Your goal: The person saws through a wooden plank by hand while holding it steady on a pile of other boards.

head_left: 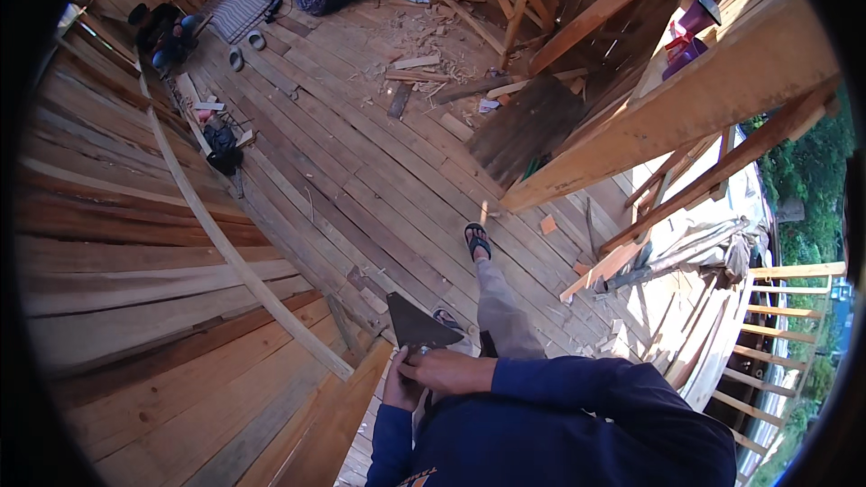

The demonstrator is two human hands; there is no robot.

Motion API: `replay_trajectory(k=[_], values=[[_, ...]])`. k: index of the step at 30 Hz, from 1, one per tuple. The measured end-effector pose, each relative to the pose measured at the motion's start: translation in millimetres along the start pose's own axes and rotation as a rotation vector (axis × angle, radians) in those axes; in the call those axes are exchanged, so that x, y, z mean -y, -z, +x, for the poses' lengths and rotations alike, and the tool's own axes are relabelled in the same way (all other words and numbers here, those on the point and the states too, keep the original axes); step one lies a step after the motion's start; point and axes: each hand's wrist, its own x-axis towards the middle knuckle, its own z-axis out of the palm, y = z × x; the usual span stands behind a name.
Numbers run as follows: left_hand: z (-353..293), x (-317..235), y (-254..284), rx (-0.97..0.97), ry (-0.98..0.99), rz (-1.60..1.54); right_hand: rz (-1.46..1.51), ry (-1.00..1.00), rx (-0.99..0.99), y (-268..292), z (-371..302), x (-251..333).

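Note:
A dark, flat triangular piece (419,325) is held in front of my body, its narrow corner pointing away to the left. I cannot make out whether it is a blade or a thin board. My right hand (449,370) is closed at its near edge, the fingers bent inward. Just left of it, my left hand (401,385) is closed on the same near corner, with its fingers partly hidden behind the right one. The two hands touch or overlap.
A plank wall (162,307) with a curved wooden strip (212,234) rises at left. A large slanted beam (667,108) crosses at right, near a dark board (532,126). Wood scraps (419,72) litter the plank floor (343,153). People sit at the far left, by a striped mat (244,13).

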Motion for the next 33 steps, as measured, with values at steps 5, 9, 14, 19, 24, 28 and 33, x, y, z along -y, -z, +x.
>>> replay_trajectory(k=[5, 9, 14, 19, 24, 28, 33], values=[[39.7, -25.7, -14.4, -0.155, 0.047, -0.132, 0.136, 0.090, 0.087, 50.2, 35.2, -61.8], [66.0, -49.4, -63.7, -0.261, -0.014, -0.086, 0.286, 0.048, 0.043, 107.4, 55.1, -121.5], [101.6, -93.6, -109.2, -0.342, 0.023, 0.045, 0.462, -0.288, -0.202, 206.4, 50.8, -238.0], [134.7, -128.2, -119.2, -0.363, -0.002, -0.006, 0.365, -0.632, -0.436, 235.5, 10.8, -357.7], [188.4, -152.0, -136.2, -0.391, -0.034, -0.076, 0.173, -0.911, -0.295, 259.5, -14.5, -441.9], [246.6, -187.3, -98.8, -0.476, 0.011, 0.124, -0.079, -0.901, -0.133, 201.0, 24.1, -564.4], [322.4, -206.2, -88.0, -0.579, -0.001, 0.238, -0.248, -0.710, -0.206, 178.7, 120.6, -746.5]])
